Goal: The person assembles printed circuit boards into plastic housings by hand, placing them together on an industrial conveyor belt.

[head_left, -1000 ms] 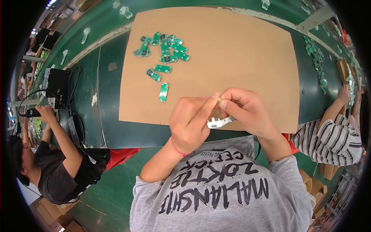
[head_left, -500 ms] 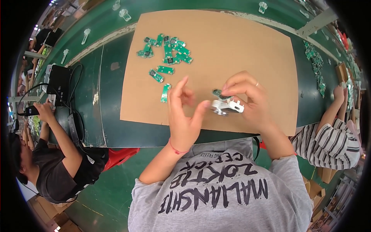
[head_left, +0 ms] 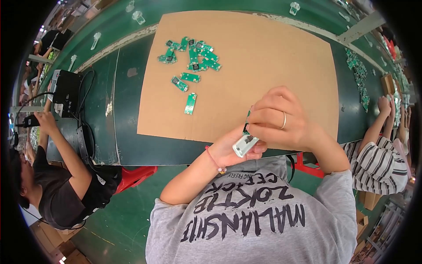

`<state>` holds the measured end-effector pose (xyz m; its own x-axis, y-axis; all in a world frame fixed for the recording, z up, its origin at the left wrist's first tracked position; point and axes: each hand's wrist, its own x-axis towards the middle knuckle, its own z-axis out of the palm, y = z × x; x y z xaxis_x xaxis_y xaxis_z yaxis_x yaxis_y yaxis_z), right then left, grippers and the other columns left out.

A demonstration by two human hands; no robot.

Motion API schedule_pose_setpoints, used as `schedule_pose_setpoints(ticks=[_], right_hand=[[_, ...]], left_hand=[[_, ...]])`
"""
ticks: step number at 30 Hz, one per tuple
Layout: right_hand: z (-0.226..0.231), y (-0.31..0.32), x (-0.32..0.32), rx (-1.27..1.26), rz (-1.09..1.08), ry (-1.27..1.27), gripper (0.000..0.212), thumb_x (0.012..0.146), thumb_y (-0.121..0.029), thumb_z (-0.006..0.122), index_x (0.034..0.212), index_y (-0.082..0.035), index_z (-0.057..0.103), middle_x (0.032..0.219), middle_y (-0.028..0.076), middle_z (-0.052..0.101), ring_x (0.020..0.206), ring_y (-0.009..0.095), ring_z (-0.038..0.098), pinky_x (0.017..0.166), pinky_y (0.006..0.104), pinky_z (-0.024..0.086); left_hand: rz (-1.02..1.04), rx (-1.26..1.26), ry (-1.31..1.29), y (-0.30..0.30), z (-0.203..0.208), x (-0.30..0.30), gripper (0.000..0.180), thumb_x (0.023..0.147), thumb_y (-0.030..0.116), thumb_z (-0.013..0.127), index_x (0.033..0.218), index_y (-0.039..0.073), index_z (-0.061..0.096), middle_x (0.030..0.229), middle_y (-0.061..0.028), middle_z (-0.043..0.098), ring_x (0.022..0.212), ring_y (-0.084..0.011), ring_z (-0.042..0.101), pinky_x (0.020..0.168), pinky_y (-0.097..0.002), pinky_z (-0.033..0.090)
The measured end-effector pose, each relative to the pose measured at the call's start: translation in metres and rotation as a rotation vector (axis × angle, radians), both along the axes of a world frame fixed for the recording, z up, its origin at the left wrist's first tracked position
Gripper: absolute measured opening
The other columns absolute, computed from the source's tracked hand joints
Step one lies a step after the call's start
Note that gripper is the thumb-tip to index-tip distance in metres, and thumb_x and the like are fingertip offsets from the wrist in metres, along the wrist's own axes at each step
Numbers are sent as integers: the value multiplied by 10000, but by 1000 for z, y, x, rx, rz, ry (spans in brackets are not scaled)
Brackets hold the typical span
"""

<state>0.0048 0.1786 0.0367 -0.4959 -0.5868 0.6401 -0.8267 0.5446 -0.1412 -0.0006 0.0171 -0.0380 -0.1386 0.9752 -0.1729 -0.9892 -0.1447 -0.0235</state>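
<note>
My left hand [head_left: 225,152] is closed on a white plastic housing [head_left: 239,148], with its hollow side facing up and dark parts inside. Above it my right hand [head_left: 281,116], with a ring on one finger, pinches a small green circuit board [head_left: 246,127] at the housing's upper end. My right fingers hide most of this board, so I cannot tell whether it sits inside the housing. To the left, a single green circuit board [head_left: 190,104] lies on the cardboard sheet [head_left: 263,53]. Farther back is a loose pile of similar circuit boards [head_left: 193,55].
A black box with cables [head_left: 68,94] stands on the left of the table, where a co-worker's hand [head_left: 45,122] holds a dark tool. More circuit boards [head_left: 360,79] are heaped at right, near another person's hand [head_left: 384,105]. White plastic parts [head_left: 138,17] lie along the back.
My left hand has moved right and taken hold of the white housing, which is now turned hollow side up. My right hand has rolled over, still pinching the circuit board.
</note>
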Motion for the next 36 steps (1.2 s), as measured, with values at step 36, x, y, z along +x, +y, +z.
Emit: schedule_pose_setpoints(ticks=[36], right_hand=[[-26,-4,20,-739,-306,-927,106,780,-81,650,832,-9,592,829,57,547,757,138,533,658,258,438]], left_hand=[[848,-598,1139,4,30,-15,476,822,-72,535,1277,-3,410,1115,-96,554,897,-126,586,760,-240,504]])
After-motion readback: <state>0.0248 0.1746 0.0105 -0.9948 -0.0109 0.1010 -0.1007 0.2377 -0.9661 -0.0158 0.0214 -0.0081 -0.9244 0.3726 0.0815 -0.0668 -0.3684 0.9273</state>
